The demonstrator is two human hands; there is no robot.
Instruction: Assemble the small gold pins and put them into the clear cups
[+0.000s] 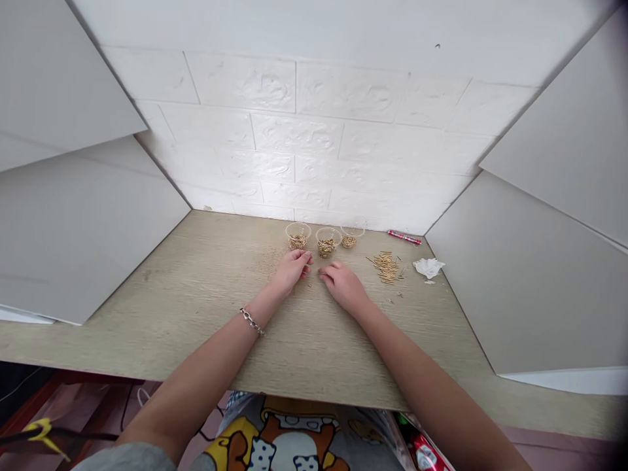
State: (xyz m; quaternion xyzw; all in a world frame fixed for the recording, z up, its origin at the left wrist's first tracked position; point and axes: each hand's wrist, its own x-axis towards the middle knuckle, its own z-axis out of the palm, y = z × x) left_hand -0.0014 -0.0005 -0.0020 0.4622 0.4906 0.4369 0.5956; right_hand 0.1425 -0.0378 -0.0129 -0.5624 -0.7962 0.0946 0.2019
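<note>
My left hand (292, 269), with a chain bracelet on its wrist, is just in front of the left clear cup (298, 235). Thumb and fingers are pinched together; anything between them is too small to name. My right hand (344, 286) rests low over the table, fingertips drawn together near a gap from the left hand, and what they hold cannot be made out. Small gold-coloured pieces fill part of the left cup, the middle cup (328, 243) and the right cup (348, 241). A tiny piece (309, 285) lies on the table between the hands.
Right of the cups lies a pile of thin gold-coloured pins (386, 267). Beyond it are a crumpled white tissue (428, 267) and a red tube-like packet (404, 237). Grey panels (88, 235) flank the wooden table (196, 294), and a white brick-patterned wall (294, 144) closes the back.
</note>
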